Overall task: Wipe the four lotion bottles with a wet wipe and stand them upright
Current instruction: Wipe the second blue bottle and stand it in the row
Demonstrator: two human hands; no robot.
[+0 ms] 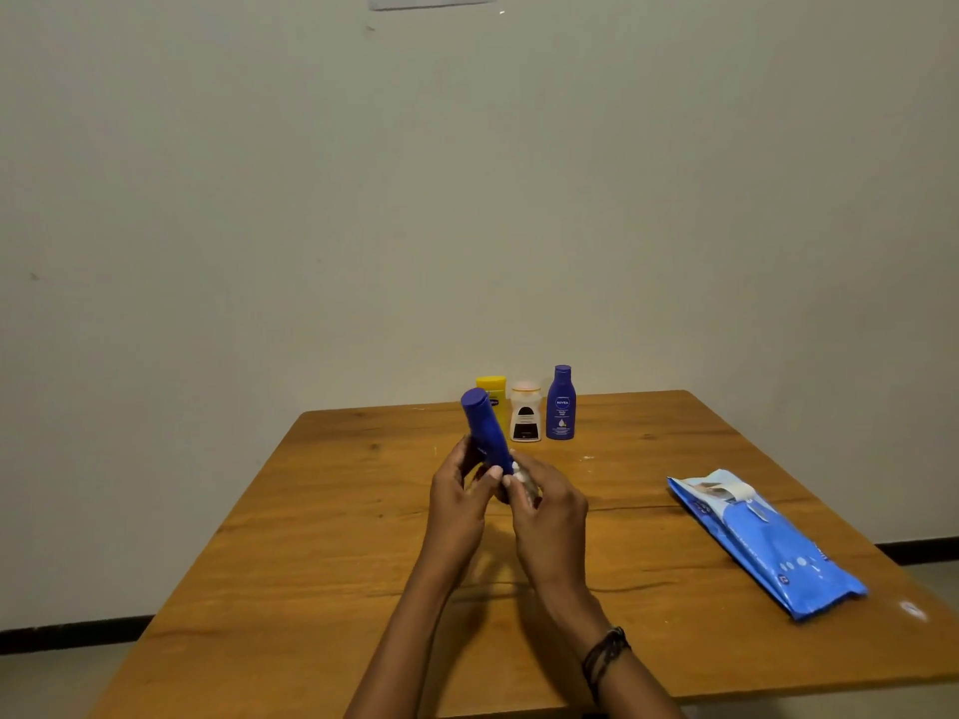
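Note:
My left hand point(459, 490) grips a dark blue lotion bottle point(485, 430) by its lower end, tilted with the cap up and to the left, above the middle of the wooden table point(322, 552). My right hand point(545, 505) pinches a crumpled white wet wipe point(524, 477) against the bottle's lower part. Three bottles stand upright at the far edge: a yellow one point(493, 389) half hidden behind the held bottle, a white one with a black label point(525, 413), and a blue one point(561, 403).
A blue pack of wet wipes point(763, 542) lies flat on the right side of the table, its flap peeled back. A plain wall rises right behind the table. The table's near edge runs along the bottom of the view.

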